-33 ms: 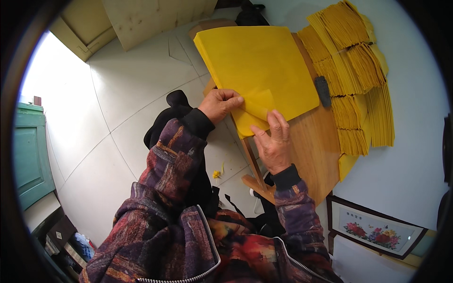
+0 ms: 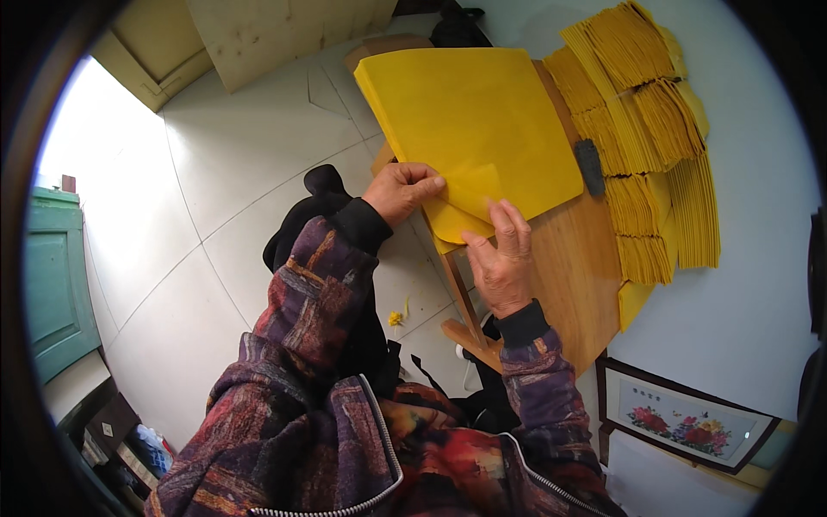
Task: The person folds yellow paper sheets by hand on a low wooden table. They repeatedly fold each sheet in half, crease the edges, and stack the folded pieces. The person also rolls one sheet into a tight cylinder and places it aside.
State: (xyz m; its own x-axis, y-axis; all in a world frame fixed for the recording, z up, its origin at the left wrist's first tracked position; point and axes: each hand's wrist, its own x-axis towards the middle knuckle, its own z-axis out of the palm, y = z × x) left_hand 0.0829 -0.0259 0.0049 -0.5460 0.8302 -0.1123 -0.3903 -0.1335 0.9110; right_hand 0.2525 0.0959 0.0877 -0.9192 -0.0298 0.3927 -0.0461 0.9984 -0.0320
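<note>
Corner turned back on thin, translucent yellow sheet [image 2: 475,185]

Too hard a tug at the left might have creased this sheet or dragged the thick, round-cornered stack of yellow sheets [image 2: 482,108] askew, since its near-left corner appeared to reach the edge of the brown wooden table [image 2: 573,276]. Toward the right, a thumb catching several layers could have lifted more than one.

The left hand [image 2: 401,191] came in over the stack's left edge, wrist bent inward, thumb on top, pinching the turned-back corner. The sheet lay atop the stack, its flap between both hands. The right hand [image 2: 501,263] reached up from below, knuckles bent, thumb and fingers parted: thumb at the stack's near corner, fingertips beside the flap. Whether they gripped any layer could not be told.
</note>
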